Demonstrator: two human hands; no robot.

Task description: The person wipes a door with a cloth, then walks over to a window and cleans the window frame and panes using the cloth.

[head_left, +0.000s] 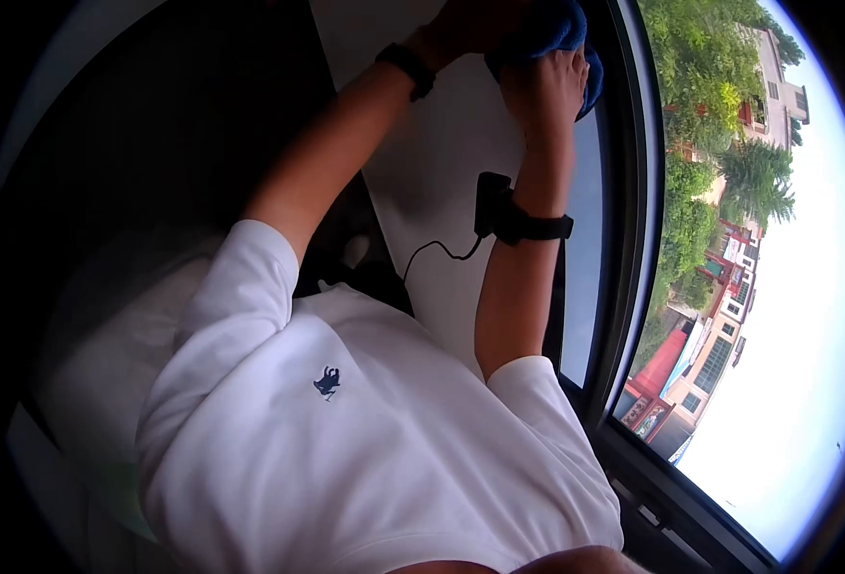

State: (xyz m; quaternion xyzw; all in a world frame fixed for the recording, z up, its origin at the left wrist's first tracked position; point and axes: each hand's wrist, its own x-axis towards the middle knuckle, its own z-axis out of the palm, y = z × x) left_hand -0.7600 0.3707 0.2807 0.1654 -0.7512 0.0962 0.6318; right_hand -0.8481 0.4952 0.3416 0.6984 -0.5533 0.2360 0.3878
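Note:
A blue cloth [545, 31] is bunched at the top of the view, beside the dark window frame. My right hand [553, 86] presses on it with bent fingers, and blue fabric shows on both sides of the hand. Next to the cloth's left side, my left hand [475, 24] is in deep shade at the top edge, its fingers hidden. A black band [407, 69] circles my left wrist. On my right forearm a black strap [537, 226] carries a small black device [491, 203] with a thin cable.
The black window frame [647, 191] runs down the right side. Trees [695, 105] and buildings [714, 359] show through the glass. A pale surface [432, 191] lies between my arms, with a dark area to its left. My white shirt [374, 440] fills the lower middle.

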